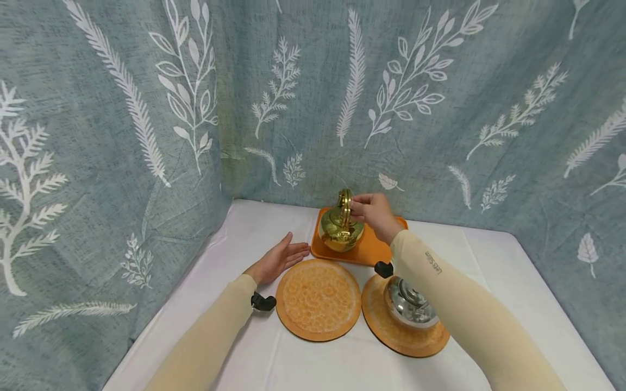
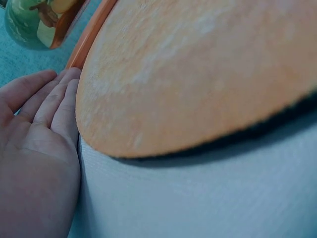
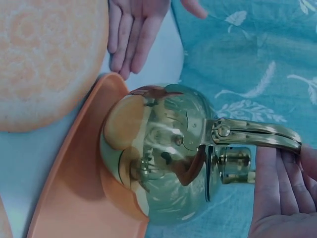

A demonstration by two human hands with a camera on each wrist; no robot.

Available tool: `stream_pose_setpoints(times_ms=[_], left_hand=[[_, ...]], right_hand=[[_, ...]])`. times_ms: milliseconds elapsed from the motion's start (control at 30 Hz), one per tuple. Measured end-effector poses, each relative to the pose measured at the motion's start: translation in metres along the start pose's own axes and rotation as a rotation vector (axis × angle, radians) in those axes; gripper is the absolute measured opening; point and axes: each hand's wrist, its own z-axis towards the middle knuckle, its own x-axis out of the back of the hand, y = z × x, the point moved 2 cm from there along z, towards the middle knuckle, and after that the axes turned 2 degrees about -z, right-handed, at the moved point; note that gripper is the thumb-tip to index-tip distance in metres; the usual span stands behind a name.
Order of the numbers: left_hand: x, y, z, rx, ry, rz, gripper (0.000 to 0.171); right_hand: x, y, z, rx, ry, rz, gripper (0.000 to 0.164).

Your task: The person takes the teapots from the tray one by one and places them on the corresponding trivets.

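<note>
A shiny gold teapot [image 1: 340, 234] stands at the left end of an orange tray [image 1: 374, 248] near the back of the table. My right hand [image 1: 375, 213] grips its raised handle, with the fingers under the bar and the thumb over it in the right wrist view, where the round teapot body [image 3: 158, 158] shows reflections. My left hand [image 1: 280, 262] lies on the white cloth with straight fingers, their tips at the tray's left corner. In the left wrist view the left hand's fingers [image 2: 49, 104] lie alongside a round placemat [image 2: 188, 79].
The round orange placemat [image 1: 319, 300] lies in front of the tray. To its right, a second placemat [image 1: 379, 317] bears a lidded silver pot [image 1: 409, 304], partly hidden by my right sleeve. A blue-green leaf-patterned curtain [image 1: 303, 108] surrounds the table's back and sides.
</note>
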Motion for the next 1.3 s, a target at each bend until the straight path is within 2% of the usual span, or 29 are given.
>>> stream_pose_setpoints(times_ms=[333, 533, 833, 1300], left_hand=[[-0.002, -0.002, -0.002, 0.002, -0.002, 0.013, 0.097], [-0.001, -0.001, -0.002, -0.005, 0.003, 0.027, 0.097], [-0.002, -0.002, -0.001, -0.014, 0.004, 0.015, 0.09], [0.001, -0.001, -0.002, -0.018, -0.002, -0.045, 0.103]], right_hand=[[-0.001, -0.003, -0.013, 0.01, -0.012, 0.048, 0.037], [-0.003, -0.006, -0.019, 0.039, -0.02, 0.029, 0.037], [-0.013, -0.006, -0.035, 0.032, -0.049, 0.051, 0.035], [-0.027, -0.013, -0.05, 0.069, -0.098, 0.056, 0.033]])
